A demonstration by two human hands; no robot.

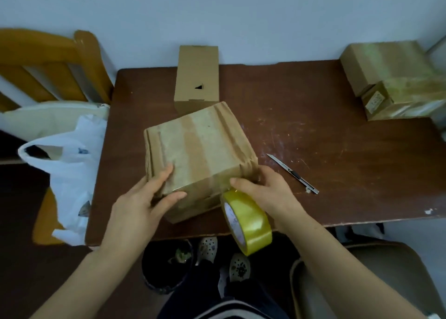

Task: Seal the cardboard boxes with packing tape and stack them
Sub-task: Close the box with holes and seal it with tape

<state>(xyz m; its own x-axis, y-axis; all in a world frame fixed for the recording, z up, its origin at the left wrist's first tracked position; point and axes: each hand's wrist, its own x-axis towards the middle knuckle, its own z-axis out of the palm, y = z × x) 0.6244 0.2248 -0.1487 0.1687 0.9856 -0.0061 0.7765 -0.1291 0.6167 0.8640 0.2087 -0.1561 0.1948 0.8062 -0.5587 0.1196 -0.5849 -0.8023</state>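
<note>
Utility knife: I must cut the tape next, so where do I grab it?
Best pinch the utility knife by its near handle end, below the black slider, from above with the right hand; it lies flat, bare blade pointing away to the far left.

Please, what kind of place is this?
Probably a room in a home, not a warehouse: a scratched wooden table against a plain wall, with a wooden chair and a white plastic bag beside it.
</note>
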